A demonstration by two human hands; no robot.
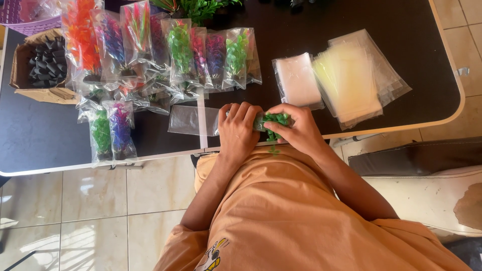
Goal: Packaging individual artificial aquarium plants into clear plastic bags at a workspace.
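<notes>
Upper left corner: a purple basket (27, 15), cut off by the frame edge. Just below it, a cardboard box (30, 75) filled with small black cone-shaped pieces (47, 62), resting on the dark table (40, 135).

Upper left to upper centre: a row of bagged plastic plants (150, 50) in clear sleeves, orange, purple, pink, green and magenta, overlapping one another. Below them at left, two more bagged plants (111, 131), one green and one purple, lie side by side near the table's front edge.

Centre: an empty clear bag (193, 120) lies flat on the table, touching the left hand's fingers.

Centre, at the table's front edge: the left hand (238, 130) is curled, fingers folded over a clear sleeve. The right hand (298, 130) meets it, closed round a green plastic plant (275, 123). The two hands are close together, both clamped on the plant and its sleeve; how far the plant sits inside the sleeve cannot be told. A small green sprig hangs below the hands over the orange shirt (291, 211).

Upper right: a stack of white-lined clear bags (298, 80), then a larger fanned stack of yellowish clear bags (356, 75), just behind the right hand.

Lower right: a dark cushion and pale seat (432, 175) beside the tiled floor (90, 200).
</notes>
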